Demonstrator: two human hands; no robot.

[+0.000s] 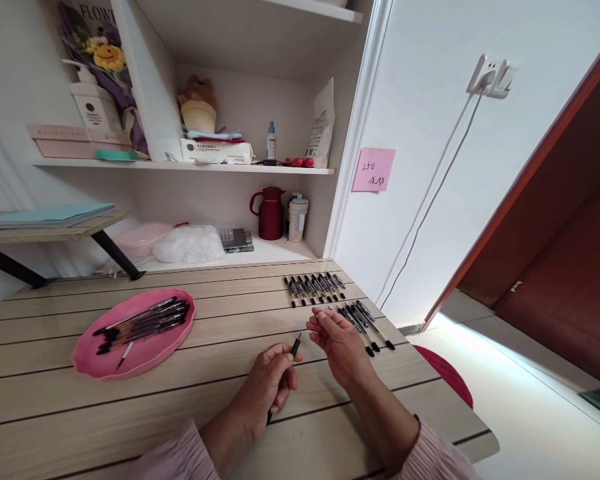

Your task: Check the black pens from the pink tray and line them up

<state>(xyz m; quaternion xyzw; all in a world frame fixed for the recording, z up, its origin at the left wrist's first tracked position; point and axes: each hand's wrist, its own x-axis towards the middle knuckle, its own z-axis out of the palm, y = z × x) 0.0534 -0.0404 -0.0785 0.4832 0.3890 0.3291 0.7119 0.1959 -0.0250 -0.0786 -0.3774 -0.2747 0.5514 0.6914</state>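
My left hand (270, 383) is wrapped round a black pen (295, 345), whose bare tip points up and away from me. Just right of that tip, my right hand (341, 347) has thumb and fingertips pinched together; whatever sits between them is too small to make out. Beyond the right hand lies a neat row of black pens (314, 288) side by side. A second group of capped pens (367, 327) rests beside the right wrist. To the left, a pink oval tray (85, 353) holds a loose pile of pen parts (145, 323), with one white piece among them.
A small raised stand (105, 233) with papers is at the table's left. Behind are shelves with a red jug (271, 213), a tumbler (297, 219) and a plastic bag (190, 244). A cable (430, 200) hangs down the right wall. A red stool (445, 373) is beside the table's right edge.
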